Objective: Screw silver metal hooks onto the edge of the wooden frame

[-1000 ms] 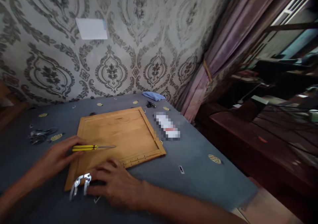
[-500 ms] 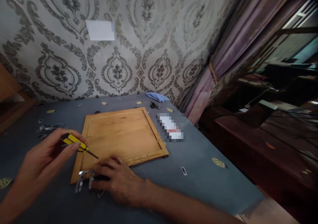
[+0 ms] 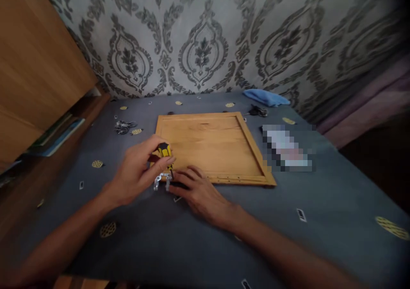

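In my left hand (image 3: 137,169) is a screwdriver (image 3: 165,150) with a yellow and black handle, gripped between thumb and fingers. It stands nearly upright, its tip down beside a metal cabinet hinge (image 3: 164,179). That hinge sits at the near left edge of a wooden cabinet door panel (image 3: 208,144), its arm sticking out over the front edge. My right hand (image 3: 201,193) is closed against the hinge and the panel's edge, thumb in front and fingers over the wood. Its fingertips partly hide the hinge and the screwdriver tip.
Several loose metal hinges (image 3: 124,127) lie at the left back. Keys (image 3: 256,111) and a blue cloth (image 3: 265,97) lie at the back right, near a blurred-out flat object (image 3: 286,148). A wooden cabinet (image 3: 41,67) borders the grey-blue covered table (image 3: 336,208) on the left.
The screwdriver has swung from slanting above the panel to nearly upright at the hinge. My right hand keeps its place by the hinge. The view has turned left and down.
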Motion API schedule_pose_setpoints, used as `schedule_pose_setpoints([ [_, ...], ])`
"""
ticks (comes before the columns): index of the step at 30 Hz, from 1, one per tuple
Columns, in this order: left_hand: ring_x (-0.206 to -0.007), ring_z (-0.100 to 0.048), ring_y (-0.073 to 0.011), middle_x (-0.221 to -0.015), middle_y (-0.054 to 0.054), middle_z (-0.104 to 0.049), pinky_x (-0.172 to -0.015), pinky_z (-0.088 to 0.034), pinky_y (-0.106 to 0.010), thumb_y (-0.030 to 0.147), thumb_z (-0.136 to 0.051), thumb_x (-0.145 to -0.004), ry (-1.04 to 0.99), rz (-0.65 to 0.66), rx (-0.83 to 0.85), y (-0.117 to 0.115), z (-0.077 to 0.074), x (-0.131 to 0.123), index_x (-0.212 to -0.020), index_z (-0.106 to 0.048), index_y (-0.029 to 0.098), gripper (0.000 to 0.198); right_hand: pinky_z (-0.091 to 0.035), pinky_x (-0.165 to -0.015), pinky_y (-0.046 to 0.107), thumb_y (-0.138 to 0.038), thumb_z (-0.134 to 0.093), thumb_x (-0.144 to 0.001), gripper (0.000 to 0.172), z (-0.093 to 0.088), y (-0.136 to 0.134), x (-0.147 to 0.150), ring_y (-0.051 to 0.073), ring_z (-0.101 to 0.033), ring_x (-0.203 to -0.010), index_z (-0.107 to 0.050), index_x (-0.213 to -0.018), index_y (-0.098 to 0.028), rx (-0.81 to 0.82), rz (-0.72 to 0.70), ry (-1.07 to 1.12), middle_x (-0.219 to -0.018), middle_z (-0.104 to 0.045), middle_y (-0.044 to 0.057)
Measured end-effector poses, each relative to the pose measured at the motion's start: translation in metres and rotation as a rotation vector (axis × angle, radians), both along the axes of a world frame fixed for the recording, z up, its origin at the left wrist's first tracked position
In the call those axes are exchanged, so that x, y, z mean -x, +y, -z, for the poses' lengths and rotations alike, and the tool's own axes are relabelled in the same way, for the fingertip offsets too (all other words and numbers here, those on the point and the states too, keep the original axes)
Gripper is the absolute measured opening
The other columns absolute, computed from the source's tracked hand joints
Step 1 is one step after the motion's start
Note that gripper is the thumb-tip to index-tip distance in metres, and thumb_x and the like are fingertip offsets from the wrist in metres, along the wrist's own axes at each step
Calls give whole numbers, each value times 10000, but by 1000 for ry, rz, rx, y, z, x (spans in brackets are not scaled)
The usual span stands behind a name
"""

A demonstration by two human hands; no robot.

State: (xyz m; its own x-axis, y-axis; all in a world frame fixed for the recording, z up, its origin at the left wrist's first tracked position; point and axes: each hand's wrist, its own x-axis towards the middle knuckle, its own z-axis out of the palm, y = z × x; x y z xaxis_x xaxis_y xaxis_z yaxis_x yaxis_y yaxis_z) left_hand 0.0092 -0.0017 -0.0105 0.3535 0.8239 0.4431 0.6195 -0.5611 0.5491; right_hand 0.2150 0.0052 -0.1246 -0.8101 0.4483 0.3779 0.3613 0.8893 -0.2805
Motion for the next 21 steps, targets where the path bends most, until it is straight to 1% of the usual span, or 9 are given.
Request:
schedule_pose_setpoints([
  [3,-712,-617,-116,-808,6,-628,-634,-490,-203,248,-551,-986,13,19,1,0,1,-1,-937,-582,185,86,-373,-1133,501,-132,-622,-965,341,2,0,0,257,-494,-1336,-672,-1288,-230,-23,5,20,-1349,-657,102],
  [6,-685,-599,-111,-805,8,-625,-619,-480,-205,244,-547,-991,35,35,-16,1,1,0,-933,-578,189,85,-374,-1136,504,-130,-628,-963,334,3,-1,0,257,-495,-1338,-677,-1281,-221,-34,5,26,-1352,-660,105],
  [11,-710,-606,-123,-821,0,-630,-630,-494,-213,266,-536,-997,71,23,-14,3,-1,2,-941,-574,195,99,-371,-1141,512,-142,-645,-956,319,3,0,1,263,-500,-1339,-695,-1261,-223,-41,9,22,-1370,-656,107],
  [16,-715,-606,-120,-821,2,-631,-638,-490,-214,276,-528,-1007,120,9,-24,3,0,4,-955,-581,187,116,-385,-1132,503,-148,-615,-978,292,3,-1,1,256,-514,-1323,-702,-1247,-221,-46,11,46,-1345,-671,104],
  [21,-693,-601,-116,-817,9,-629,-624,-478,-219,284,-536,-1005,123,-1,-23,4,2,3,-939,-582,187,126,-382,-1134,515,-146,-597,-983,316,1,-1,0,255,-505,-1343,-689,-1271,-241,-23,11,5,-1374,-656,101],
])
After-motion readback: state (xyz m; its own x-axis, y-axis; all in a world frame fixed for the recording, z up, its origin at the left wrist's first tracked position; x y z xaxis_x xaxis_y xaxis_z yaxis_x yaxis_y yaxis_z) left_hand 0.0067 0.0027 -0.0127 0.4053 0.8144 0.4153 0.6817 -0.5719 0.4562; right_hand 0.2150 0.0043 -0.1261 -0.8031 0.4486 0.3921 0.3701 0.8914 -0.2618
